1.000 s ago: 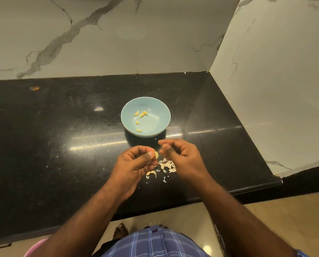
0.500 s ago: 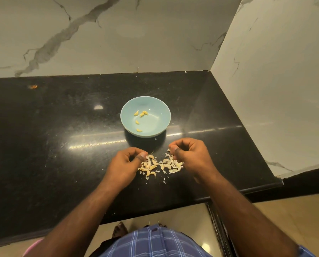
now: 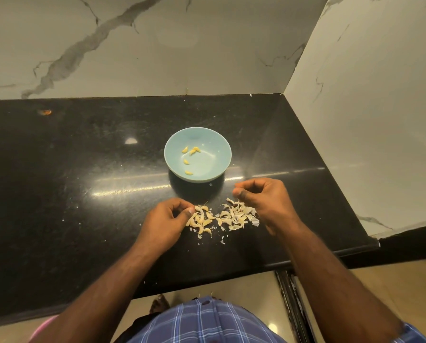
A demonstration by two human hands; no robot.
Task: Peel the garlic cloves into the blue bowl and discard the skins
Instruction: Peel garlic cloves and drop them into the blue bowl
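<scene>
The blue bowl (image 3: 213,160) stands mid-counter with several peeled yellow cloves (image 3: 191,151) inside. In front of it lie a pile of garlic cloves (image 3: 203,220) and, to its right, a heap of papery skins (image 3: 236,215). My left hand (image 3: 164,219) rests low at the left edge of the clove pile, its thumb and forefinger pinching a clove there. My right hand (image 3: 264,199) hovers over the right end of the skins with its fingers curled and thumb against forefinger. Nothing shows between them.
The black granite counter (image 3: 83,181) ends in a front edge close to my body. Marble walls close it off at the back and on the right. Small skin flakes (image 3: 222,241) are scattered near the piles. An orange speck (image 3: 45,111) lies far left.
A second ago both hands met above the piles around one clove. They have since parted: the left dropped to the clove pile, the right swung out to the right over the skins.
</scene>
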